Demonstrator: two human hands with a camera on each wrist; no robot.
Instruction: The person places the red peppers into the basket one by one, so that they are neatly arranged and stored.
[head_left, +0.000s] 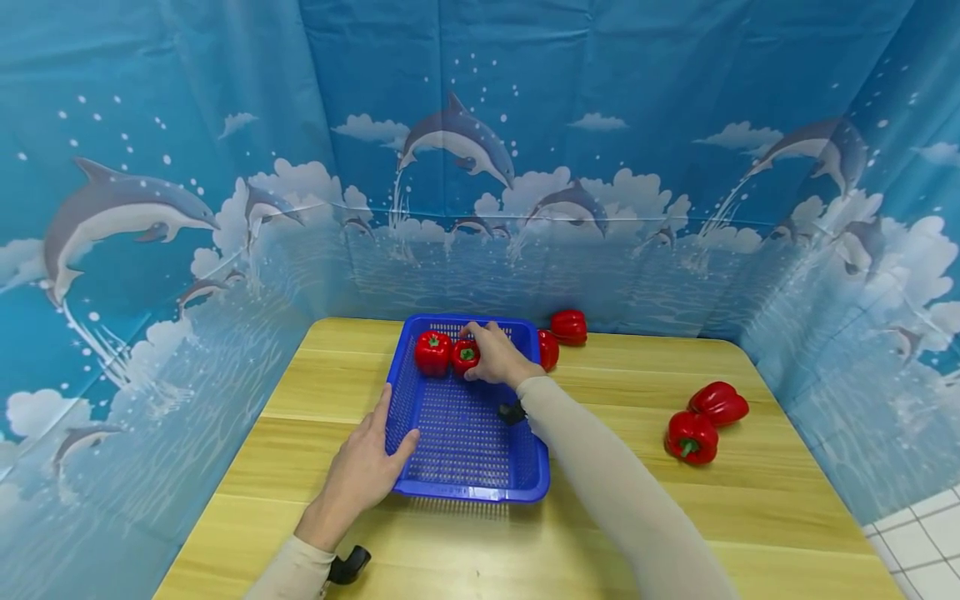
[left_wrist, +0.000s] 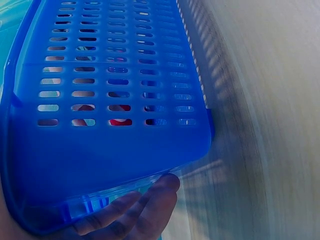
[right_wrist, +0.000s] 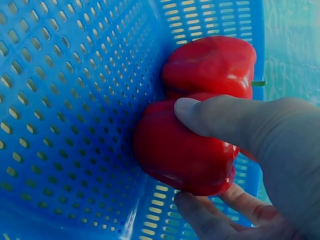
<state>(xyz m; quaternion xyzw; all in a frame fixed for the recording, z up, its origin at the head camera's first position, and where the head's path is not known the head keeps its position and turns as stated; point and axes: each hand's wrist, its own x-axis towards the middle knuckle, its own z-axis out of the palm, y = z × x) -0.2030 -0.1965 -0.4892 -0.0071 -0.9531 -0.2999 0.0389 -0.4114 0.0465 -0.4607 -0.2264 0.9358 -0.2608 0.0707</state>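
A blue plastic basket with slotted walls stands on the table. Inside it, against the far wall, one red bell pepper sits at the left. Right beside that one is a second red bell pepper, which my right hand holds between thumb and fingers. In the right wrist view the two peppers touch, and the thumb lies across the held one. My left hand grips the basket's left side, thumb over the rim. Its fingers show against the outside of the basket in the left wrist view.
Behind the basket's right side lie two more red peppers, one partly hidden by the rim and another near the curtain. Two touching peppers lie at the table's right. The wooden table meets the curtain on three sides.
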